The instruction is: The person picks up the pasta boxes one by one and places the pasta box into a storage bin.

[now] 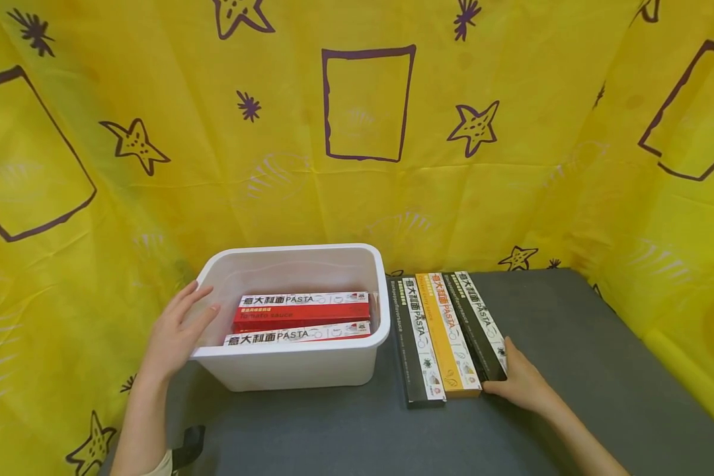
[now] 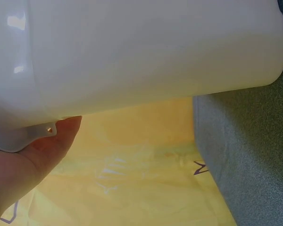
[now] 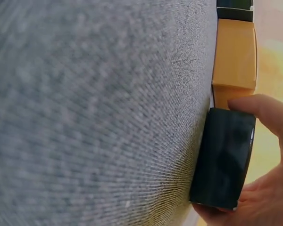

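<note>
Black-pepper-sauce pasta box [image 1: 475, 327], rightmost of three boxes standing outside the bin: total outside count, two black and one yellow. Set between the two black units is the yellow pasta box [image 1: 449, 337]; to its left lies the second black pasta box [image 1: 415, 350]. One white plastic bin [image 1: 288, 370] stands left of the row. Two red tomato-sauce pasta boxes are visible inside it, the rear one [image 1: 300, 316] and the front one [image 1: 297, 334]. Work surface: one dark gray table [image 1: 297, 433] with a woven texture. Enclosure: yellow fabric backdrop [image 1: 285, 205] at the rear and both sides, printed with purple starfish, bursts and rectangular outlines. The right hand [image 1: 520, 380] grips the near end of the rightmost black box, with the thumb on the side facing the yellow box and the other fingers around the opposite side. This end is set farther back than the near ends of the other two boxes. The left hand [image 1: 178, 327] grips the bin's left rim, thumb over the inside. A black strap [image 1: 190, 446] shows at the left wrist.
</note>
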{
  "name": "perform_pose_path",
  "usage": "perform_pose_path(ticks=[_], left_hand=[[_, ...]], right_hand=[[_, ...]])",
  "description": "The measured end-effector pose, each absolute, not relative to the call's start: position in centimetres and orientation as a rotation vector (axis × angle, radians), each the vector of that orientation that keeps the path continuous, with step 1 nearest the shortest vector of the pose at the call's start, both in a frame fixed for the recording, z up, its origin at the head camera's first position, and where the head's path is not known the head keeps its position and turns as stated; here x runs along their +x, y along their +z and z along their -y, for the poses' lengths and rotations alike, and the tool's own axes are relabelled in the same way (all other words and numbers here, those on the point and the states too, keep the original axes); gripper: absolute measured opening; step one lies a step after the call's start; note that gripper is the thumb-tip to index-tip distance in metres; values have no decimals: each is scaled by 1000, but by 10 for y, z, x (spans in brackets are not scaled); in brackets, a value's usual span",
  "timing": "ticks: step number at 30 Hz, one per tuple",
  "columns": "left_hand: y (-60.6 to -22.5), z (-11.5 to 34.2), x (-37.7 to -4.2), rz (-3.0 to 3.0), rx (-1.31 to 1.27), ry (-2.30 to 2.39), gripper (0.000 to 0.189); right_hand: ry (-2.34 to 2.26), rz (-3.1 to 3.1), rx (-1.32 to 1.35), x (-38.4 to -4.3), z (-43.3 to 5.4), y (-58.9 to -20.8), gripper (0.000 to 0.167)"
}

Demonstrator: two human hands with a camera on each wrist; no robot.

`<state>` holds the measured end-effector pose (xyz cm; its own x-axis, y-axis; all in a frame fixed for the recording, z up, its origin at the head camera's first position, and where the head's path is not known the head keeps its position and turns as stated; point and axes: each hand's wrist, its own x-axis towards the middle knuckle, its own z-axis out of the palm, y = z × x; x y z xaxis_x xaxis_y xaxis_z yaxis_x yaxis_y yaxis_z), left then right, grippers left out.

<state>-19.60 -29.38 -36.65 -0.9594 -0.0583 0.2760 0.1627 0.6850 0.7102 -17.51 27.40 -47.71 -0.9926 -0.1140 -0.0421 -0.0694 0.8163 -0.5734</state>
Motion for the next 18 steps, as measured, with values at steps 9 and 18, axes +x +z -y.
perform_pose_path(ticks=[9, 18], left_hand=[[-366, 294, -196, 2612, -95, -1144, 56], [-366, 293, -196, 2615, -95, -1149, 55]], right_hand=[[-966, -3010, -97, -173, -279, -474, 107], [-973, -3023, 1, -169, -281, -464, 99]])
